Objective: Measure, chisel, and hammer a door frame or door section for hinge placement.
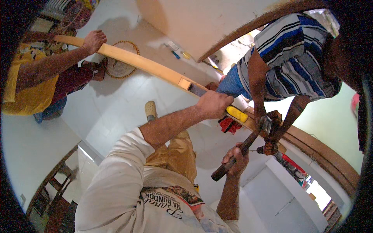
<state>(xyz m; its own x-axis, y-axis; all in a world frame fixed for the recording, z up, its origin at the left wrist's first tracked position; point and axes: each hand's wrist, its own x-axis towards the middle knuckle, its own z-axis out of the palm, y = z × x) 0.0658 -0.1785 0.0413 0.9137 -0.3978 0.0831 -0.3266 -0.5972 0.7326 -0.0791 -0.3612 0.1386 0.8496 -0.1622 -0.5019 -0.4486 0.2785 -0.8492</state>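
A long pale wooden board (140, 64) runs diagonally across the view, with a cut notch (184, 83) near my side. My left hand (215, 104) is closed around a chisel on the board; its yellow handle (237, 113) sticks out to the right and its metal blade lies by the notch. My right hand (235, 160) grips the dark shaft of a hammer (244, 145), whose metal head is raised right of the chisel handle, in front of a co-worker's hands.
One person (31, 89) in yellow holds the board's far left. Another (295, 50) in stripes bends over its right part. A round woven-rimmed item (120, 68), small tools (175, 55) and red cloth (229, 125) lie below. A doorway frame (229, 39) curves behind.
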